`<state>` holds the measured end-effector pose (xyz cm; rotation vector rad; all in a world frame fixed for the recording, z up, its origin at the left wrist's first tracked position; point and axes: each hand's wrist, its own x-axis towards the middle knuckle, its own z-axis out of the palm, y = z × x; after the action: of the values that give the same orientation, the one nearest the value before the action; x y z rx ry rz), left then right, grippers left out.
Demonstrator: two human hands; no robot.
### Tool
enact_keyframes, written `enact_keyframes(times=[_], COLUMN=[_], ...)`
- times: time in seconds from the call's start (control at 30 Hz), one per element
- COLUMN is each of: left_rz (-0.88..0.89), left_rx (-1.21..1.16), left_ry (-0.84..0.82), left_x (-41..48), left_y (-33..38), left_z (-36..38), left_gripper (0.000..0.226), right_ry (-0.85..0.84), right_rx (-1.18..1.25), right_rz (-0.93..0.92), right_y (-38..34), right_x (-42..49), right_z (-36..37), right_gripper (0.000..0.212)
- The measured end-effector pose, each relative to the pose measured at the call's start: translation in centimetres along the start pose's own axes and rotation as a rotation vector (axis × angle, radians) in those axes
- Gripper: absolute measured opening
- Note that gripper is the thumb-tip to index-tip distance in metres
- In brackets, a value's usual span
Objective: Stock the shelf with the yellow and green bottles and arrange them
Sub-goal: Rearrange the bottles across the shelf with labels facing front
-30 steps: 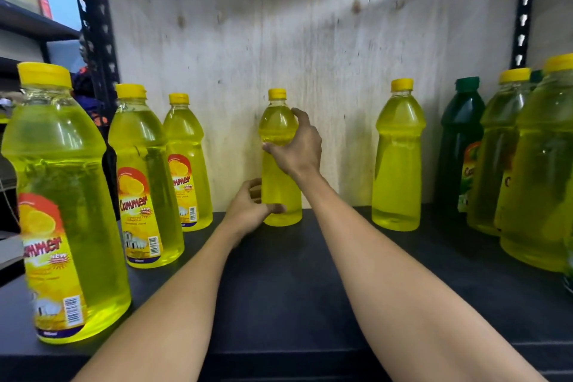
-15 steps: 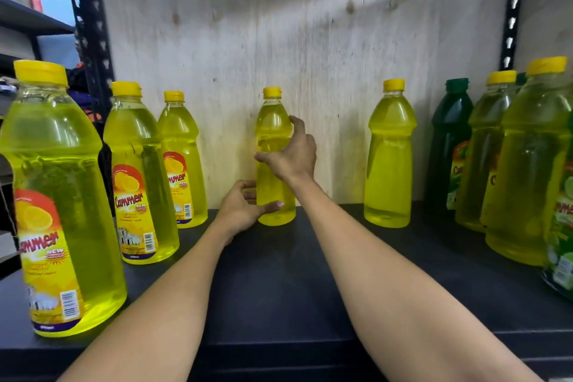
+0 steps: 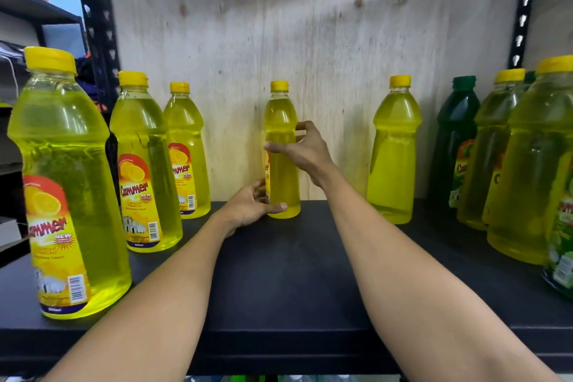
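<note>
While upright, bottle (yellow) between fingers.

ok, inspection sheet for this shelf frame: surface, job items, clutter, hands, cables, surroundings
Surface: black shelf board, middle bare.
Job's things: three labelled yellow bottles in a row at left; centre yellow bottle upright by the back panel; plain yellow bottle to its right; dark green bottle among yellow ones at far right.
Clutter: nothing seen.
Hands: left hand at the centre bottle's base, right hand around its middle.
Cables: nothing seen.
Surroundings: plywood back panel, black perforated uprights.
</note>
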<state>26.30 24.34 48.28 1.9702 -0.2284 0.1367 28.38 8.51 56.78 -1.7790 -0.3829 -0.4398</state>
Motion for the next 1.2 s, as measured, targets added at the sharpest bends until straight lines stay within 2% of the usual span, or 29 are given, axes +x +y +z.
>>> enact_keyframes(times=[0.07,0.17,0.4,0.53,0.7,0.93,1.1,1.2], left_rz=[0.006,-0.011,-0.028,-0.017,-0.038,-0.033,-0.053,-0.073], left_rx=[0.006,0.041,0.106,0.189,0.327,0.356,0.415,0.427], left_ry=[0.014,0.060,0.111,0.232,0.382,0.282,0.371,0.378], left_x=[-0.4,-0.6,-0.3,-0.6,-0.7,-0.7,-0.5,-0.4], left_y=[0.2,0.5,0.1,0.6,0.8,0.4,0.6,0.5], left_z=[0.1,0.3,0.1,0.5,1.4,1.0,1.2,1.3], left_gripper=[0.123,0.125,0.095,0.100,0.102,0.088,0.097,0.093], right_ry=[0.102,0.162,0.022,-0.031,-0.021,-0.076,-0.157,-0.171], right_rx=[-0.154,-0.183,0.033,0.067,0.006,0.024,0.062,0.065], right_rz=[-0.043,-0.057,0.050,0.047,0.028,0.038,0.055,0.055], right_y=[-0.1,-0.2,-0.2,0.1,0.3,0.4,0.7,0.6], right_x=[-0.5,-0.7,-0.5,-0.4,-0.7,-0.6,-0.2,-0.3], right_z=[0.9,1.1,0.2,0.5,0.8,0.1,0.1,0.3], right_gripper=[0.092,0.083,0.073,0.065,0.081,0.082,0.081,0.080])
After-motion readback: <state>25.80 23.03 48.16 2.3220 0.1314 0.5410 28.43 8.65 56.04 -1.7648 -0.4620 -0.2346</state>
